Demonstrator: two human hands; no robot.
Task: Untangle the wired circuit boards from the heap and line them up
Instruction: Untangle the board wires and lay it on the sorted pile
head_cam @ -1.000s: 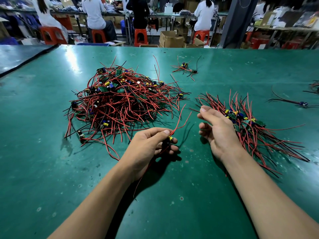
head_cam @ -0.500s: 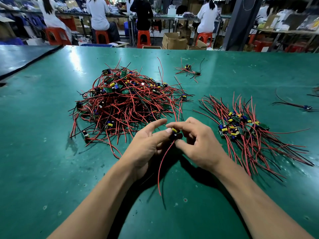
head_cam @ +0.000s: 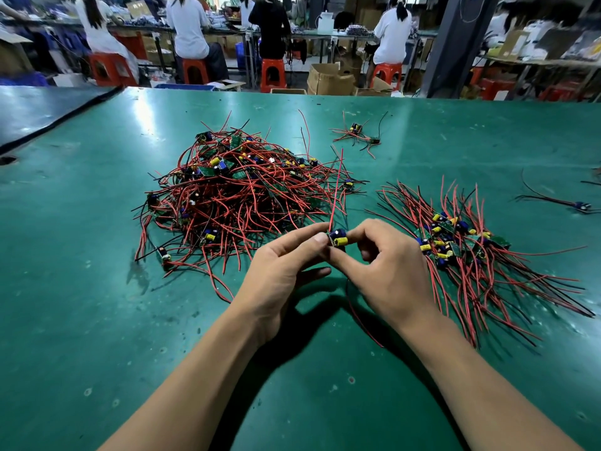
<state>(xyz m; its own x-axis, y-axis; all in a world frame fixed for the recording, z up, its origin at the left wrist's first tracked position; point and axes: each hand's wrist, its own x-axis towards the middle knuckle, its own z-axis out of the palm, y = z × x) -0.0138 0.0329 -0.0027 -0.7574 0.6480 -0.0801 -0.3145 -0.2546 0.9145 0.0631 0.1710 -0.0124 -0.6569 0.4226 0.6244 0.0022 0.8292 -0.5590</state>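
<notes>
Both hands met over the middle of the green table [head_cam: 81,320] and shared one small circuit board [head_cam: 338,238], held just above the surface. The left hand [head_cam: 279,271] pinched the board's left edge, its fingers [head_cam: 305,234] curled in with the thumb tip against the board. The lower fingers were stretched loosely underneath and held nothing. The right hand [head_cam: 390,271] closed on the same board from the three o'clock side, its fingers [head_cam: 367,227] bent tightly and the thumb reaching in below. The board carried a dark blue capacitor and a yellow part. One red wire [head_cam: 336,190] rose from it toward twelve o'clock. Another red lead [head_cam: 361,320] trailed down toward five o'clock between the wrists and reached the table.

At ten o'clock from the held board lay the heap [head_cam: 240,196], a dense knot of red and black wires with green boards and blue and yellow parts poking out. At three o'clock, just beside the right hand, lay the sorted bundle [head_cam: 461,252]. Its boards were gathered together and its wires fanned out roughly parallel. Two stray boards [head_cam: 357,133] lay apart at twelve o'clock, well beyond the heap. Another stray board [head_cam: 582,206] lay near the table's right edge at two o'clock.

Beyond the table's far edge, people sat on red stools [head_cam: 273,74] at other benches, with cardboard boxes [head_cam: 330,81] on the floor.
</notes>
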